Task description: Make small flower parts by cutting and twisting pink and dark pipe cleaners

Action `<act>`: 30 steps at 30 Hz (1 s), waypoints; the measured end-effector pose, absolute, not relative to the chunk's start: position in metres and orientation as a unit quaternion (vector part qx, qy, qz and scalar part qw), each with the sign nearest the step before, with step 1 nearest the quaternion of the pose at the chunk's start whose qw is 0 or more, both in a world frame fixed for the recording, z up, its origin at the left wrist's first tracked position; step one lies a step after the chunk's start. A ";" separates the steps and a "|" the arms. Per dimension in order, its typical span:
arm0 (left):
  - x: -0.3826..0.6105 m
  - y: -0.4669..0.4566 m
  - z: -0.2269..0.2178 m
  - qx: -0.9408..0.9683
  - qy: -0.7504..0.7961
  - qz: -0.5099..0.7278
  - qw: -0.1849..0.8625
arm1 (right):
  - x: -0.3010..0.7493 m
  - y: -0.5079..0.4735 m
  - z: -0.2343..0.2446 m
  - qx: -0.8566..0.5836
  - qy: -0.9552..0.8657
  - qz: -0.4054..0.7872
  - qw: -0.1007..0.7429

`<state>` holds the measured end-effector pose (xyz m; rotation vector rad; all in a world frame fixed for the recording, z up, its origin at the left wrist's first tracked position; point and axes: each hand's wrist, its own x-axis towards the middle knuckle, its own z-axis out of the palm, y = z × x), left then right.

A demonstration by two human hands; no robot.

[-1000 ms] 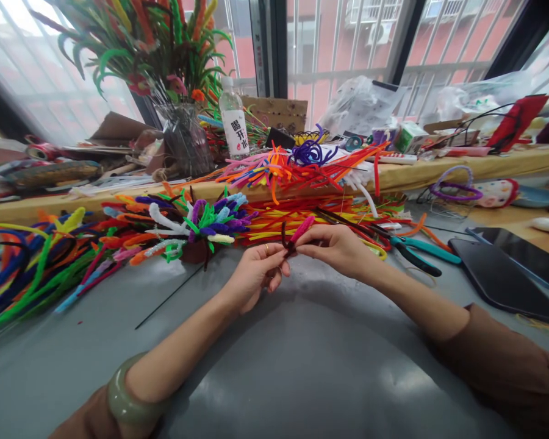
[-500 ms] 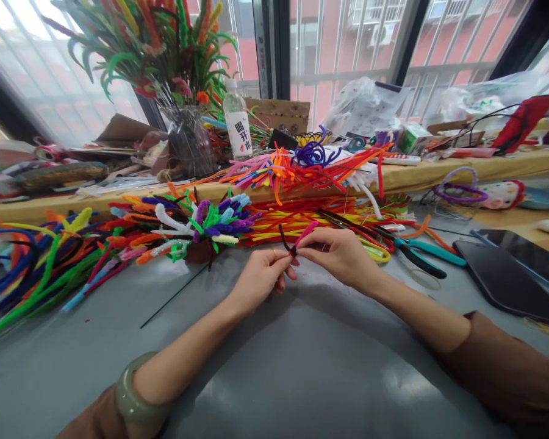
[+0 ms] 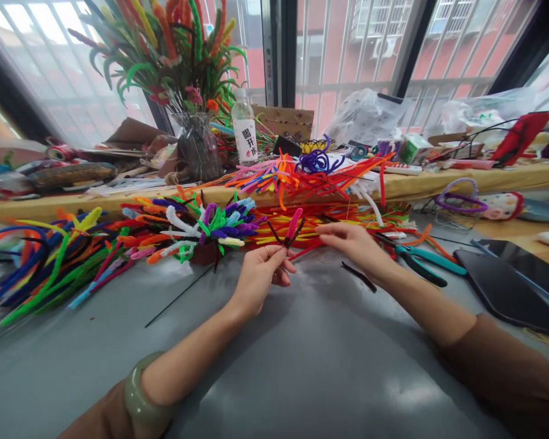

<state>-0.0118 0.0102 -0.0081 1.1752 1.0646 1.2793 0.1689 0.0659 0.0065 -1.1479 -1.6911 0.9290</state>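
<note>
My left hand is closed in a pinch on a small twist made of a pink pipe cleaner and thin dark stems that fan out above my fingers. My right hand is apart from it, to the right, with its fingers stretched out low over the red and yellow pipe cleaners; I see nothing held in it. A short dark pipe cleaner piece lies on the grey table just below my right hand.
A multicoloured bundle and a long heap of pipe cleaners lie to the left. Teal-handled pliers and a dark tablet lie to the right. A water bottle and a glass vase stand on the back ledge.
My right hand has let go of the pink twist and moved right toward the pile. A short dark piece now lies on the table. My left hand has tipped the twist upward.
</note>
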 end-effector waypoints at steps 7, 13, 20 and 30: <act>-0.011 0.007 -0.006 0.510 0.438 0.498 0.548 | 0.131 0.034 -0.007 -0.350 -0.640 0.554 0.401; -0.013 0.008 -0.006 0.514 0.435 0.463 0.576 | 0.134 0.037 -0.010 -0.359 -0.635 0.543 0.415; -0.014 0.011 -0.005 0.520 0.476 0.430 0.564 | 0.135 0.040 -0.005 -0.396 -0.704 0.423 0.410; -0.016 0.015 -0.011 0.454 0.436 0.513 0.583 | 0.134 0.038 -0.002 -0.393 -0.676 0.470 0.409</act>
